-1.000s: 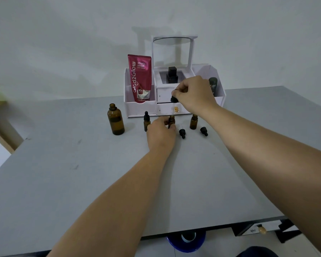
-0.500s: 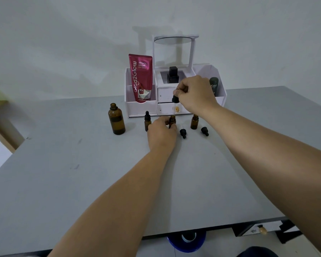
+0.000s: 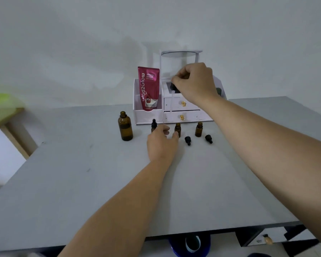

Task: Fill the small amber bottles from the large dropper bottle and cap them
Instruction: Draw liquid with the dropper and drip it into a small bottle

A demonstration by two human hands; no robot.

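The right hand [image 3: 193, 84] is raised in front of the white organiser [image 3: 148, 115], its grip clenched on the black bulb of the dropper [image 3: 172, 87]; the glass pipette hangs down before the drawers, its tip higher than the middle small bottle [image 3: 177, 127]. The left hand [image 3: 160, 145] rests on the grey surface [image 3: 82, 173]; one fingertip touches that open bottle's foot, the thumb apart from it — whether this grip grasps it I cannot tell. The large amber bottle [image 3: 125, 127] stands uncapped at the left; a capped small bottle [image 3: 153, 124] stands just behind the left hand; the right small bottle [image 3: 198, 129] stands open, with a black cap [image 3: 188, 140] and a second black cap [image 3: 208, 138] lying on either side of it. A red tube [image 3: 149, 88] stands in the organiser.
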